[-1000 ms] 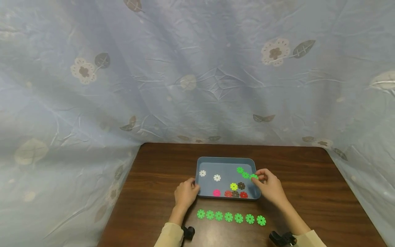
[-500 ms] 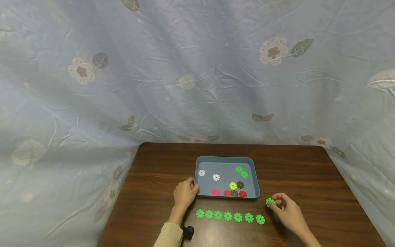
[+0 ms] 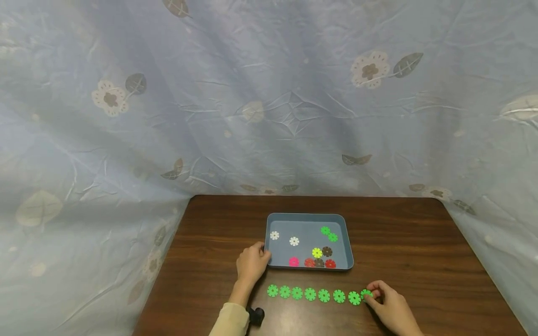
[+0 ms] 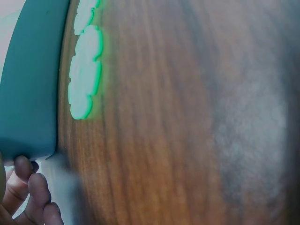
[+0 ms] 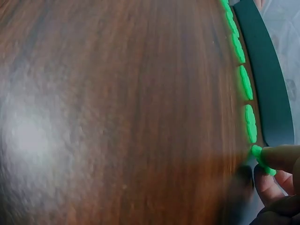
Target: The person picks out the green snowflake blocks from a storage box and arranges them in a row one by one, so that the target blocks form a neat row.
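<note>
A small green flower-shaped disc (image 3: 365, 293) (image 5: 256, 150) is pinched between thumb and fingers of my right hand (image 3: 392, 307), at the right end of a row of several matching green discs (image 3: 310, 294) on the table. The held disc sits right beside the row's last one. My left hand (image 3: 251, 262) grips the left side of a blue-grey tray (image 3: 308, 218), thumb over the rim. From the left wrist, its curled fingers (image 4: 38, 188) show at the tray's corner. Inside the tray lie two green discs (image 3: 329, 234), touching or overlapping, towards the right.
Also in the tray are two white discs (image 3: 294, 241), a yellow disc (image 3: 317, 252), a pink disc (image 3: 293, 262), and brown and red discs (image 3: 330, 263) along the near side. The brown wooden table (image 3: 403, 233) ends at a patterned curtain (image 3: 269, 93) behind.
My right hand has carried a green disc from the tray's right edge, out over the table, down to the row's right end. The left hand stays on the tray.
</note>
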Tool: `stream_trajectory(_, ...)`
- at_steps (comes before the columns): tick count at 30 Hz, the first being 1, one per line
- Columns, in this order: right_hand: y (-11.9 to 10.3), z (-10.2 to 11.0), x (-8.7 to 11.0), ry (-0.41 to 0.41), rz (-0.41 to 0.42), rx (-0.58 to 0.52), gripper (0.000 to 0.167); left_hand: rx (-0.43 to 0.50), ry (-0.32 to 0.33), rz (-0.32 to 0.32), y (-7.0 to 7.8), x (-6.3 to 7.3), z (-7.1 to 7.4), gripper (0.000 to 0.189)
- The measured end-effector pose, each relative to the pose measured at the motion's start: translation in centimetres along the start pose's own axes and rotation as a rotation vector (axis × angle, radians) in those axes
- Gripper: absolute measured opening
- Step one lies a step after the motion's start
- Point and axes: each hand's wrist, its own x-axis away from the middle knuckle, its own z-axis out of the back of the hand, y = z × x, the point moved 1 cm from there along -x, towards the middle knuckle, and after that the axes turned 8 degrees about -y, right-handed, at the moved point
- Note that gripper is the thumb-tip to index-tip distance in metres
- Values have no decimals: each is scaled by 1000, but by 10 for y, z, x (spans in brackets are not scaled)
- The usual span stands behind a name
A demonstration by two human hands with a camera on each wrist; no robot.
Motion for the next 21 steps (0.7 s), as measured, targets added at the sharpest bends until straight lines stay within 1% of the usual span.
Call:
stream_trajectory(5,-2,-1,1,14,-1,22,25,1,0,-6,0,1,0,24)
stream_trajectory(11,0,-1,1,49,27,99,24,0,-1,-7,1,1,1,23)
stream_trajectory(14,0,-1,0,54,35,103,24,-1,-3,-4,1,1,1,23)
stream_trajectory(16,-2,1,0,66,52,99,25,-3,-2,-4,0,1,1,23)
stream_trajectory(21,-16,6,-9,174,159,117,19,-8,4,-4,-1,0,0,23)
